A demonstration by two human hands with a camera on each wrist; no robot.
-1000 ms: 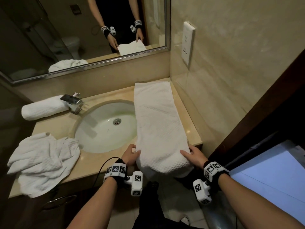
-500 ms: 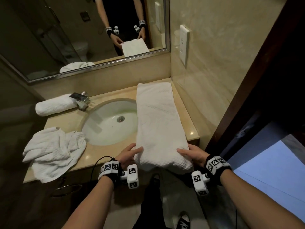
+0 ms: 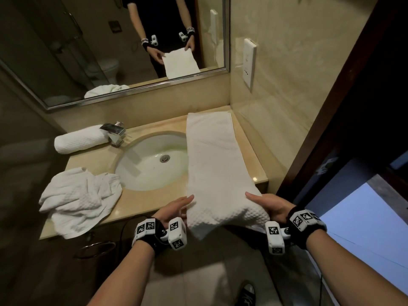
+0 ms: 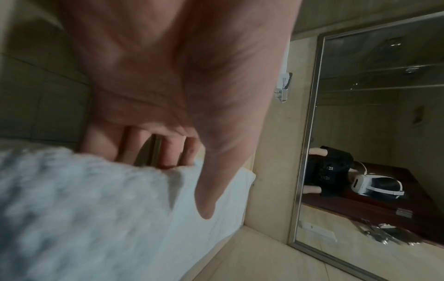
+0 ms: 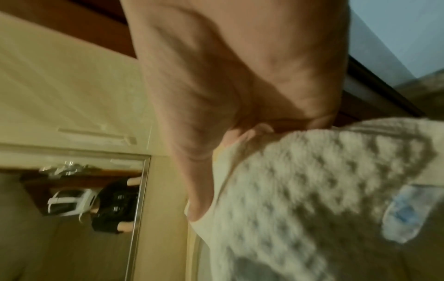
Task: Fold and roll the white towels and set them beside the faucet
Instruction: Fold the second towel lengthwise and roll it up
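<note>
Hands at the near end of a folded white towel (image 3: pixel 212 164), one on each side. The left hand (image 3: pixel 174 209) and right hand (image 3: pixel 268 206) each pinch the hanging near edge, thumb on top, fingers tucked beneath. From that grip the towel runs straight away as a long strip along the surface (image 3: pixel 154 202), its far end by the mirror wall. Rolling looks about to begin: the next move calls for turning the near edge over evenly. Left of the grip lie a crumpled towel (image 3: pixel 81 197), and farther off a rolled towel (image 3: pixel 79 139) beside the faucet (image 3: pixel 113 131).
</note>
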